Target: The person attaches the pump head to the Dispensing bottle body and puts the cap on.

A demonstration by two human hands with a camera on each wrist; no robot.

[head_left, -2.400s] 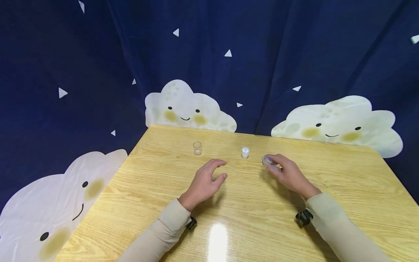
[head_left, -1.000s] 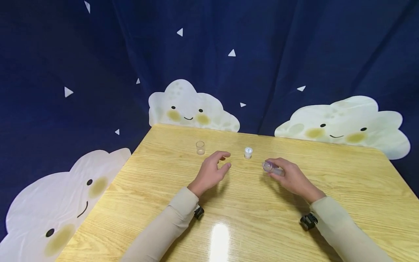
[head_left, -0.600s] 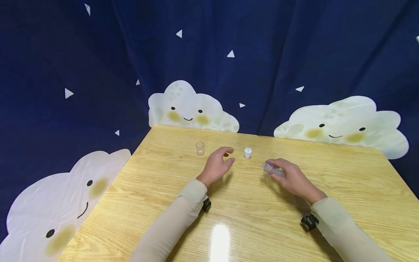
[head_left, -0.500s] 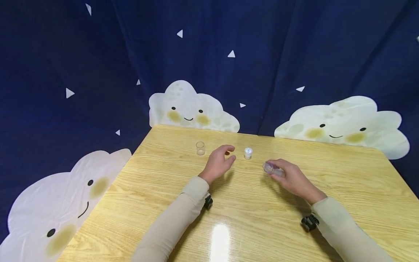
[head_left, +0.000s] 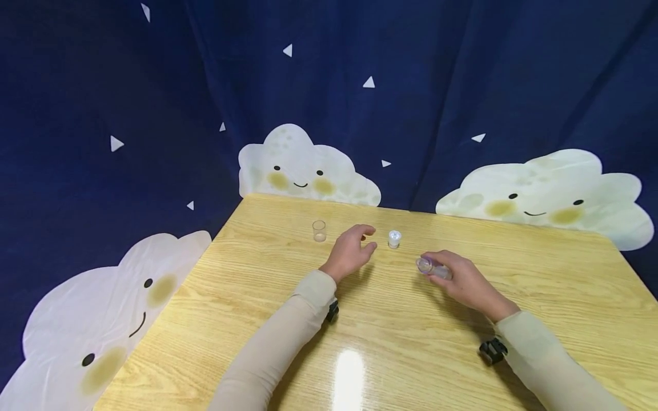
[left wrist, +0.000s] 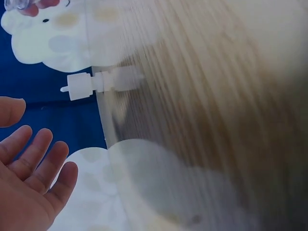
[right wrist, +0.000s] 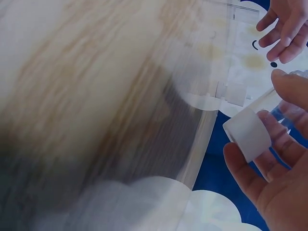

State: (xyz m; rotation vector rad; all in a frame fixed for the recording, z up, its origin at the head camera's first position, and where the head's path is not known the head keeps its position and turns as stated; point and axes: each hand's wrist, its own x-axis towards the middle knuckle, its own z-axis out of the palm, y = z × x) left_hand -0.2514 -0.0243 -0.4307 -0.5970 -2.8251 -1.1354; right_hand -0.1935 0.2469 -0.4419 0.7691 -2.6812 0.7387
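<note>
My right hand (head_left: 465, 281) holds a small clear tube-like piece (head_left: 436, 270) between thumb and fingers, tilted above the table. In the right wrist view its white cylindrical end (right wrist: 248, 134) points toward the tabletop; the fingers partly hide the clear end. My left hand (head_left: 352, 251), its fingers loosely bent and apart, holds nothing. It hovers just left of a small white piece (head_left: 394, 238) standing on the table. Seen in the left wrist view, this white piece (left wrist: 80, 86) has a thin tip and a narrower lower part. Its exact kind is unclear.
A clear, open-topped cup (head_left: 319, 232) stands behind and left of my left hand. All of it rests on a glossy wooden table (head_left: 411, 342). A dark blue curtain (head_left: 329, 68) with printed clouds hangs along the table's back edge.
My left hand has moved forward and right, closer to the white piece. In my right hand the clear piece has tilted so more of its side shows.
</note>
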